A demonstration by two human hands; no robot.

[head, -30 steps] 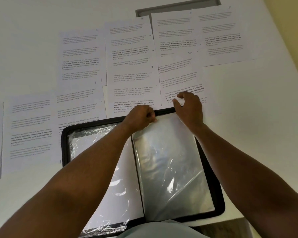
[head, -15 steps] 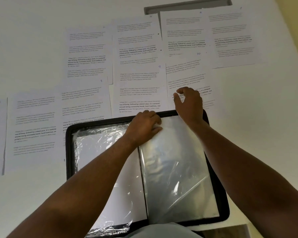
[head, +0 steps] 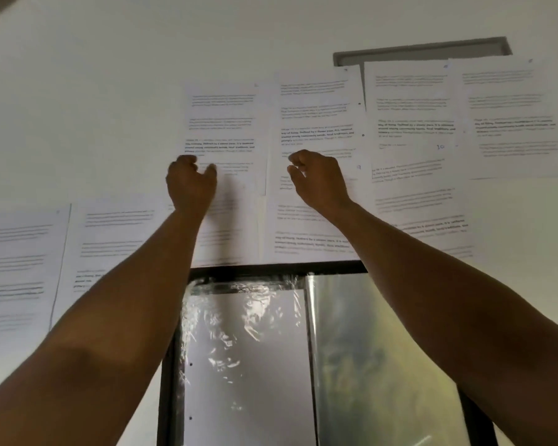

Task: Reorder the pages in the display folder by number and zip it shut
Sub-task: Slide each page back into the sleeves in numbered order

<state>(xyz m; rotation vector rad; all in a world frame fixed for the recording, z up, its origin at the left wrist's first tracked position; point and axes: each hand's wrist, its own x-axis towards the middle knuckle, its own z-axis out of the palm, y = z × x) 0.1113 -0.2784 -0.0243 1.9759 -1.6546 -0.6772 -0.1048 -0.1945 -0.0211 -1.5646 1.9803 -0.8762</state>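
Two bare forearms enter from the bottom corners; neither carries a sleeve, watch, band or glove as far as the frame shows; the left hand and the right hand are bare too, without visible rings; the fingernails are too small and dim to tell.

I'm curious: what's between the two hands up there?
Only printed pages between the left hand and right hand, seen in the head view.
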